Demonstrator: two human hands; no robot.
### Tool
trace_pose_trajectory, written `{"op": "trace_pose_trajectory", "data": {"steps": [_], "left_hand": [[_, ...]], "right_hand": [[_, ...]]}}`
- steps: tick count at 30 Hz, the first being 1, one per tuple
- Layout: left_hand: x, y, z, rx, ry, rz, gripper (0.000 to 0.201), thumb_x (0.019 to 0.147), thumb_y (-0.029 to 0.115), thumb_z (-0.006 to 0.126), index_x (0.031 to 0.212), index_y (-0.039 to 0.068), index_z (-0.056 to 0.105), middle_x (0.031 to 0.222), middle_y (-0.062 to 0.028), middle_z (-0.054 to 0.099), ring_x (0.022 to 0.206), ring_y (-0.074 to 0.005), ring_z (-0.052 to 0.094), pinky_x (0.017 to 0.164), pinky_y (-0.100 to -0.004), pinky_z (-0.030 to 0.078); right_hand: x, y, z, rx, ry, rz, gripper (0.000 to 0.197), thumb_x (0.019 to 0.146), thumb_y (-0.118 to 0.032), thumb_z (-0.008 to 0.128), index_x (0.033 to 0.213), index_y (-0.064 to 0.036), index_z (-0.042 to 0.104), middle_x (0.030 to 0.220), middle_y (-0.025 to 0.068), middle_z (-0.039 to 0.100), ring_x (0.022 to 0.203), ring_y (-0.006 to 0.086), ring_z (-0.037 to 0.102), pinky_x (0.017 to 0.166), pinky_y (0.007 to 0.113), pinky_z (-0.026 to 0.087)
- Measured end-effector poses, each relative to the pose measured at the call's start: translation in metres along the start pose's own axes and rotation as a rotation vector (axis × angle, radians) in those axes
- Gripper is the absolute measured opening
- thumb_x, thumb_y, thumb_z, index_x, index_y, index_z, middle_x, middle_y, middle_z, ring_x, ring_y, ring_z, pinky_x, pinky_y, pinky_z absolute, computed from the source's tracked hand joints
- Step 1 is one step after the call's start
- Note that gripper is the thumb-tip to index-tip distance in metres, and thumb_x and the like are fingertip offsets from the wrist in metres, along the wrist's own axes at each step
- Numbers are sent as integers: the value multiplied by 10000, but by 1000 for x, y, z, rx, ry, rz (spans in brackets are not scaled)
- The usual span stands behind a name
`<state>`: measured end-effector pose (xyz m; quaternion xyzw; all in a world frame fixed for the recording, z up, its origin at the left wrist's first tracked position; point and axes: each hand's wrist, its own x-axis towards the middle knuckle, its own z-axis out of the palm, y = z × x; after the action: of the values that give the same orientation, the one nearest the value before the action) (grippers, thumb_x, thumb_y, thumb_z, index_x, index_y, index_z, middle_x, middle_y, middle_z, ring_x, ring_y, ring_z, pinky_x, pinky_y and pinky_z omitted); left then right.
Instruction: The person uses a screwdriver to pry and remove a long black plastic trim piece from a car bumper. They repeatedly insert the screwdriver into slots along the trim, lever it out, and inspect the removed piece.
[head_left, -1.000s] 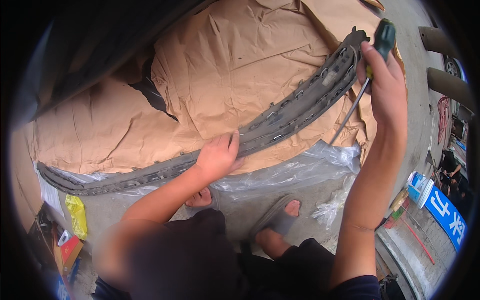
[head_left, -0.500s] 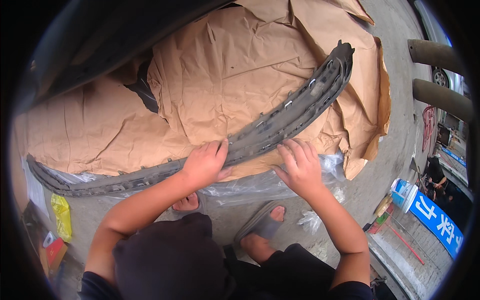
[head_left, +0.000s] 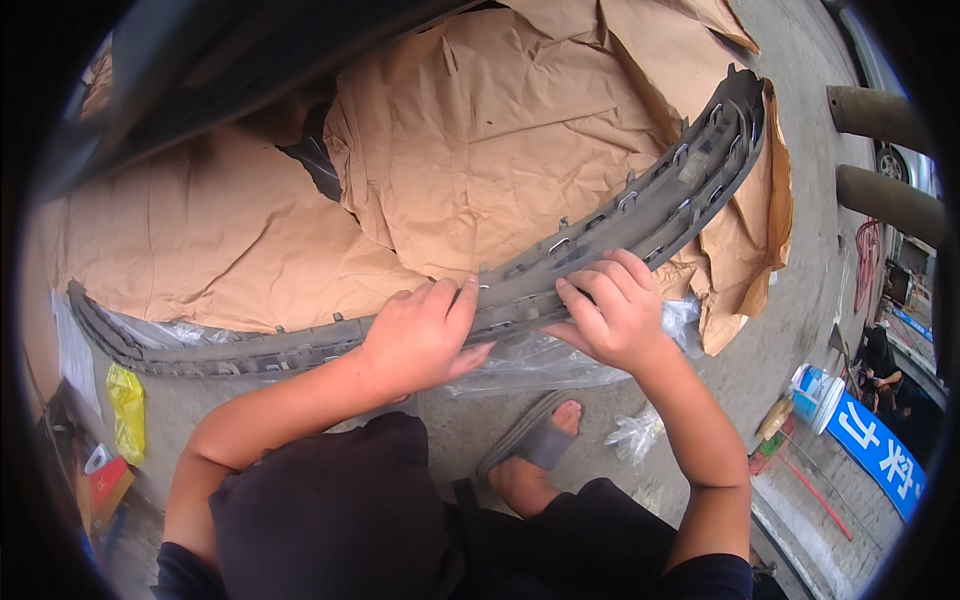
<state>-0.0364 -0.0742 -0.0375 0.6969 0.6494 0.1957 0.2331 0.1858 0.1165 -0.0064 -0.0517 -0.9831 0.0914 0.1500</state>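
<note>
A long, curved, dusty black plastic car bumper trim strip (head_left: pixel 600 236), with metal clips along its ribbed edges, spans from the left to the upper right. Near its middle, my left hand (head_left: pixel 425 332) is closed around it, fingers over the top and thumb at the near edge. To the right of that, my right hand (head_left: pixel 618 312) grips the near edge, its fingers curled over and its thumb below. Brown wrapping paper (head_left: pixel 500 150), creased and torn, lies beyond and under the strip. Clear plastic film (head_left: pixel 540 368) shows along the near side.
A large dark panel (head_left: pixel 230 80) overhangs at the upper left. On the left lie a yellow bag (head_left: pixel 127 412) and a red box (head_left: pixel 108 482). Two thick posts (head_left: pixel 885 115), a blue-and-white bucket (head_left: pixel 815 395) and a blue sign (head_left: pixel 875 450) stand right. Beyond, a person (head_left: pixel 880 365) is partly visible.
The trim strip has shifted to the right, its right end now farther up and right. My right hand has curled more firmly over its edge, and my left hand has moved rightward with it.
</note>
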Motion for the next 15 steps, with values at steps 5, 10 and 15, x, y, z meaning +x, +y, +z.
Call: {"op": "trace_pose_trajectory", "data": {"steps": [5,10,15], "left_hand": [[-7,7,-9,-1,-11,0,807,758,349,883,1360,-106,599,1004,-192,652,834,-336,697,718,-422,590],[-15,9,-12,-5,26,32,802,752,332,879,1359,-112,599,1001,-193,654,813,-342,696,717,-423,589],[-14,10,-23,-35,15,26,772,778,344,876,1352,-97,608,1004,-195,657,811,-355,692,721,-430,592]], "right_hand": [[2,-4,-8,19,-31,-26,519,759,-467,791,1025,-27,716,935,84,664,823,304,641,797,461,528],[5,-12,-18,13,-48,-51,503,772,-465,786,1000,-23,709,919,86,658,785,304,629,739,450,517],[14,-19,-24,39,-24,-26,498,680,-410,814,980,-26,716,858,82,601,779,309,609,767,448,525]]}}
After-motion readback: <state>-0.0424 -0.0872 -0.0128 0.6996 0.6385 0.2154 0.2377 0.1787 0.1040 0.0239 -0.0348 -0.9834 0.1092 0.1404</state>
